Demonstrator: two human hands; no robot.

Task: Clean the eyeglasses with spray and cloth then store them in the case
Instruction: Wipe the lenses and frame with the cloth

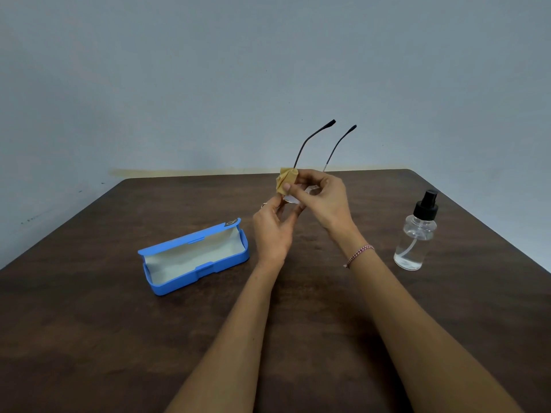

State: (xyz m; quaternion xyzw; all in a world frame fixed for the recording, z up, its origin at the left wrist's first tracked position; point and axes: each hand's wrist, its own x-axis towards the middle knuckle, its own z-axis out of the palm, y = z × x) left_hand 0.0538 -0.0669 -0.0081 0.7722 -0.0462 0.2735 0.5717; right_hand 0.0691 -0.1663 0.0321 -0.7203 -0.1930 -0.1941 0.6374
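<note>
Both hands were raised above the middle of the dark wooden table (298,338), meeting over its far half. The left hand (272,231) gripped the eyeglasses (301,150) from below, fingers closed around the frame near one lens, so that the two dark temple arms stuck up and away toward the pale wall (268,70). The right hand (323,198) pinched a small yellow cloth (285,179) between thumb and fingers and pressed it over the left part of the frame; the cloth was bunched and folded around that lens (the lens itself was mostly hidden, with only a sliver of clear glass showing under the fingers). A red-and-white braided bracelet (359,254) circled the right wrist. To the left of the hands, on the table, lay the blue eyeglass case (193,257), lid open and tipped back, its pale lining bare. To the right, well apart from the hands, stood the clear spray bottle (416,234) with a black pump top, upright, a thin tube visible inside it. Both forearms reached in from the near edge.
</note>
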